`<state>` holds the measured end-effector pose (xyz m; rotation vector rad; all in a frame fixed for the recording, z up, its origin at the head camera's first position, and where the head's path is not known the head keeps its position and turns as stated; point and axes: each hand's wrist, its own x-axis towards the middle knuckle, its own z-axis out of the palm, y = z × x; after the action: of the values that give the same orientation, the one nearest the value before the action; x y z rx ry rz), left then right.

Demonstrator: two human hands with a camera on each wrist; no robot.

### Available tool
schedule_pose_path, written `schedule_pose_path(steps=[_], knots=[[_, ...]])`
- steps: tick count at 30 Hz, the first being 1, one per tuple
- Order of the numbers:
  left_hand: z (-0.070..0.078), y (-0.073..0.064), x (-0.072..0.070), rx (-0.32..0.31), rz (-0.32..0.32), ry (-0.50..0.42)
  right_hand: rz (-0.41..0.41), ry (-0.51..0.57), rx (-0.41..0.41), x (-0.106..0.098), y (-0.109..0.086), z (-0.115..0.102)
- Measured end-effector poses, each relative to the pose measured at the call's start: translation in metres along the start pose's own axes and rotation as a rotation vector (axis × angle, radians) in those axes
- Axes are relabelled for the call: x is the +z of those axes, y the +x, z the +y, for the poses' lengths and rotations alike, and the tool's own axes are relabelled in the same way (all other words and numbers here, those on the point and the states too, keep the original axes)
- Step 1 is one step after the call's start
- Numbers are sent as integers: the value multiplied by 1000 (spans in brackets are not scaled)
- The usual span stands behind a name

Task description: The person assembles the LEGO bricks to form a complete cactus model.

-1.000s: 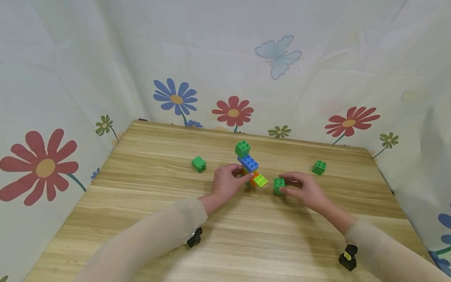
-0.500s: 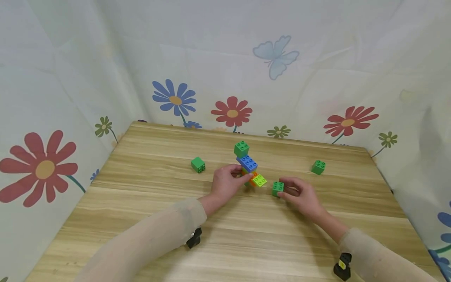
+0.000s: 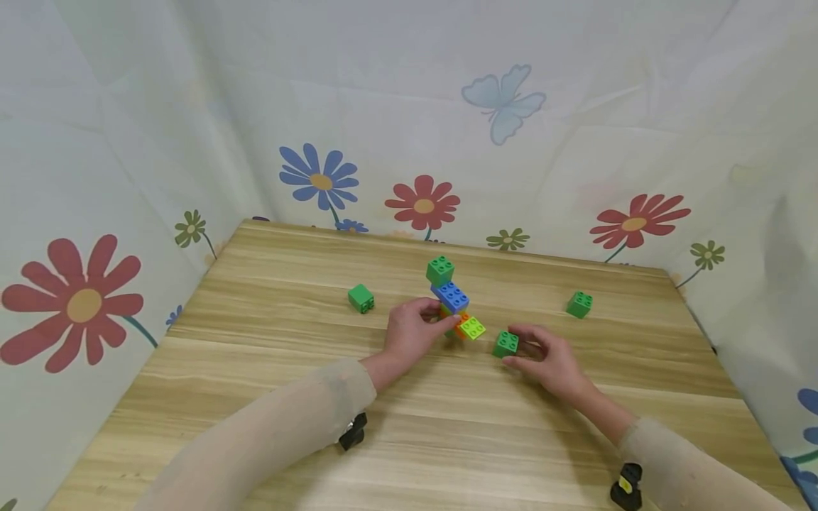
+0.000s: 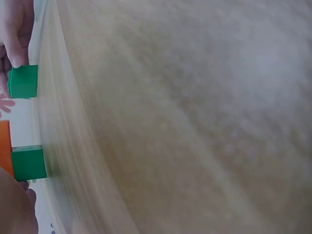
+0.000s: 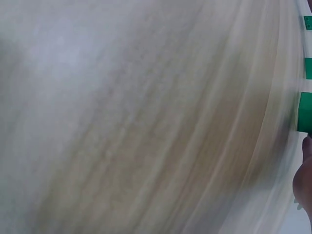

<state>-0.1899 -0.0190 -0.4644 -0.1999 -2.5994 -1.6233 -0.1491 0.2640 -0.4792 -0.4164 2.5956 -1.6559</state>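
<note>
My left hand [image 3: 412, 330] grips the lower part of a stack of toy building bricks, thumb in front and fingers behind. On top of the stack is a green brick [image 3: 439, 271], set on a blue brick [image 3: 450, 297]. A lime brick [image 3: 473, 327] juts out to the right, lower down. In the left wrist view an orange brick [image 4: 5, 146] adjoins the bottom green brick [image 4: 29, 162]. Just right of the stack, my right hand [image 3: 552, 358] pinches a separate green brick [image 3: 505, 344] by thumb and fingers, close over the table, studs up.
One loose green brick [image 3: 361, 299] lies on its side left of the stack. Another loose green brick [image 3: 579, 304] stands studs up at the back right. Both are on the wooden table [image 3: 409, 454], whose back edge meets a flowered cloth [image 3: 358, 92].
The right hand has lowered slightly toward the front, and the green brick in its fingers has turned a little. The left hand and the stack have stayed put.
</note>
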Motion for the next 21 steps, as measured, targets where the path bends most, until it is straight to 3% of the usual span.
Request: schedule_pose_path(steps=[12, 21], knots=[[2, -1, -1, 6, 3, -10, 38, -140, -34, 4, 1, -6], [1, -2, 0, 6, 4, -16, 124, -105, -76, 6, 9, -28]])
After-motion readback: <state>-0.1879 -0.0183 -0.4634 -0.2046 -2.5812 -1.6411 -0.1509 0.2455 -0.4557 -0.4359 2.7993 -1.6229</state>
